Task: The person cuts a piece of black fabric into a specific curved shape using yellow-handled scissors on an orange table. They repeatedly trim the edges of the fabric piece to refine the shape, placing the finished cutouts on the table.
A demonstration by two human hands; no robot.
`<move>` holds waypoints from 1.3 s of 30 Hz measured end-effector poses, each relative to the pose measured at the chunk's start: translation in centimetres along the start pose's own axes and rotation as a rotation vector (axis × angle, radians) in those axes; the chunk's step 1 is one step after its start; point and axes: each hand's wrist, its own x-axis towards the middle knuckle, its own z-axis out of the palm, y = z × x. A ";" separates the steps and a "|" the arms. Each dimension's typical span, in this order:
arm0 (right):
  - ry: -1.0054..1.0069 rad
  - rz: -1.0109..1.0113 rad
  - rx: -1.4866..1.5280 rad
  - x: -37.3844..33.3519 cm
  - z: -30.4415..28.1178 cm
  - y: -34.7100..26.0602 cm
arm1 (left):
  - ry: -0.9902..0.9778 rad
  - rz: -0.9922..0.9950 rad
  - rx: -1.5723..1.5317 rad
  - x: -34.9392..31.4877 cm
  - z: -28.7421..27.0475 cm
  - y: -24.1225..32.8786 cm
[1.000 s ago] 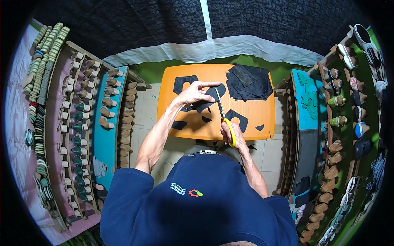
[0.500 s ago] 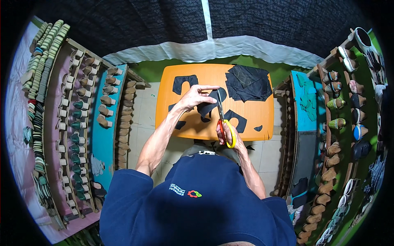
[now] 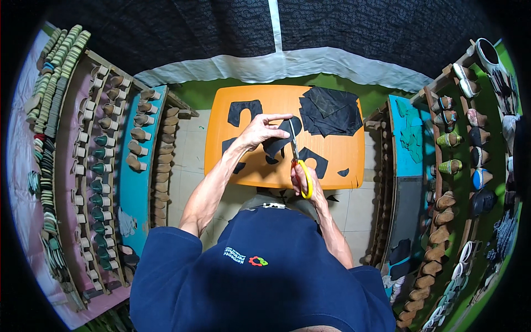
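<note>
Above the orange table (image 3: 276, 95), my left hand (image 3: 260, 133) pinches a dark piece of thin sheet material (image 3: 274, 146), cloth or leather, between thumb and fingers. My right hand (image 3: 306, 181) grips a pair of scissors (image 3: 293, 139), its fingers through the yellow handle (image 3: 306, 178). The scissor blades point away from me and lie at the right side of the held piece, close to my left fingertips. Their handles look nearly together. Below my hands, a dark cut piece with a curved notch (image 3: 317, 162) rests on the table, right of the scissors.
A pile of black sheets (image 3: 332, 113) covers the table's far right. An arch-shaped black piece (image 3: 237, 114) lies far left, a small scrap (image 3: 343, 172) near right. Racks of shoe lasts (image 3: 102, 185) stand left; shoes and lasts (image 3: 446, 199) line the right. A dark curtain (image 3: 221, 33) hangs behind.
The scissor handles have come closer together, and the red one is now mostly hidden. My left hand still holds the dark piece in the same pose. The whole view has shifted slightly.
</note>
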 end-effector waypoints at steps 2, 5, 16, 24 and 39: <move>0.017 0.017 0.021 -0.1 0.1 -0.2 | 0.011 0.004 -0.012 -0.2 0.2 0.0; 0.025 0.043 0.072 -0.1 0.4 -0.6 | 0.019 0.034 -0.046 -0.1 0.3 -0.1; 0.057 -0.004 0.052 0.2 0.3 0.1 | 0.142 0.050 -0.269 -1.2 1.3 -1.1; -0.040 -0.073 0.112 1.1 0.1 0.5 | 0.156 0.051 -0.127 -1.6 1.9 -1.0; 0.015 0.013 0.032 1.8 -0.8 0.7 | 0.125 -0.020 -0.008 -0.9 1.3 -1.1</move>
